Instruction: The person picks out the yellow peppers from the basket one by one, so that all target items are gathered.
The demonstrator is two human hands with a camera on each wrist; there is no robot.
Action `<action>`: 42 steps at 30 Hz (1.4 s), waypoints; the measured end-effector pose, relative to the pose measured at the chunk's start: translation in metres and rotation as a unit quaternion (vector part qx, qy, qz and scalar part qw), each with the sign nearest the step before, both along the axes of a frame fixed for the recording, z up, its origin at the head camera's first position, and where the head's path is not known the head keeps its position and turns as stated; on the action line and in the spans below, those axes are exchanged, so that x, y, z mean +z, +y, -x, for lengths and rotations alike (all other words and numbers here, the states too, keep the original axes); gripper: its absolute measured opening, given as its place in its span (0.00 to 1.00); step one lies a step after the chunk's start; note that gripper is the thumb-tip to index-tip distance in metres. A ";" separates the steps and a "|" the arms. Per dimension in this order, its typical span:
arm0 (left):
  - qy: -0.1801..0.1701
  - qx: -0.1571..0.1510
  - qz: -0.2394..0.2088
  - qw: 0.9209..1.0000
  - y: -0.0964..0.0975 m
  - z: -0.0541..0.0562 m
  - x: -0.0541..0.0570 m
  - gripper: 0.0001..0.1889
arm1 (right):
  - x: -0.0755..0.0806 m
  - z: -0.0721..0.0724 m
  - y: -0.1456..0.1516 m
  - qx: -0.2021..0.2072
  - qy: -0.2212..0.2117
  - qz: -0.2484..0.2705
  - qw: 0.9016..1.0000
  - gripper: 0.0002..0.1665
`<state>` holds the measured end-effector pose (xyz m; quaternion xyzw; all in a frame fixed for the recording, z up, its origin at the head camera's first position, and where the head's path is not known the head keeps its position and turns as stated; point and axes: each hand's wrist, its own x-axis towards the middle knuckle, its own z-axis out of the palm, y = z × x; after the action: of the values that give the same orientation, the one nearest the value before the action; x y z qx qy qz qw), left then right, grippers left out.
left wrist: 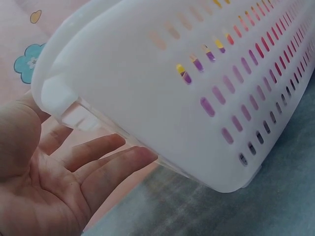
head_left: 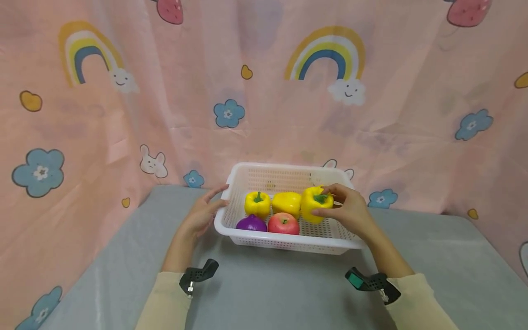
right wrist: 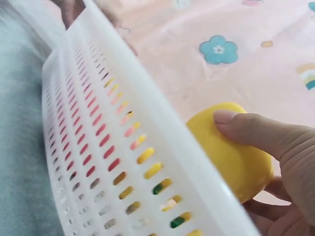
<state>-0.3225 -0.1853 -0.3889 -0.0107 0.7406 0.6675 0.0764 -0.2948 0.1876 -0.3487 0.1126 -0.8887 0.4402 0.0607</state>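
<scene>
A white plastic basket (head_left: pixel 288 246) stands on the table. My left hand (head_left: pixel 203 211) holds its left end, thumb at the rim and fingers under it against the end wall (left wrist: pixel 128 93). My right hand (head_left: pixel 350 208) grips a yellow bell pepper (head_left: pixel 310 205) between thumb and fingers, over the basket's right part; its green stem faces me. In the right wrist view this pepper (right wrist: pixel 231 157) shows just past the rim. Inside the basket lie another yellow bell pepper (head_left: pixel 256 207), a yellow piece (head_left: pixel 286 204) with no stem showing, a purple onion (head_left: pixel 251 223) and a red apple (head_left: pixel 283 224).
Grey cloth (head_left: pixel 280 293) covers the table. A pink curtain (head_left: pixel 264 146) with rainbows and flowers hangs right behind the basket. Each forearm wears a black wrist mount (head_left: pixel 373 282) over a cream sleeve (head_left: pixel 420 302).
</scene>
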 end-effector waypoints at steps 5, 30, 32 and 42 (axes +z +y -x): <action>0.000 -0.001 0.001 1.000 0.000 0.000 -0.002 0.30 | 0.006 -0.005 0.009 0.011 0.012 0.013 1.000 0.29; 0.042 -0.047 0.037 0.997 -0.010 0.000 -0.004 0.35 | 0.014 -0.008 0.067 -0.070 0.080 0.095 0.990 0.28; 0.041 -0.045 0.036 0.997 -0.010 0.001 -0.005 0.36 | 0.012 -0.007 0.073 -0.076 0.080 0.105 0.988 0.29; 0.033 -0.029 0.034 0.998 -0.004 0.002 -0.004 0.35 | 0.000 0.001 0.101 -0.114 0.073 0.130 0.982 0.31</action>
<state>-0.3245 -0.1894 -0.3928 0.0303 0.7650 0.6393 0.0713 -0.2955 0.2888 -0.3484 0.0340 -0.8240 0.5329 0.1894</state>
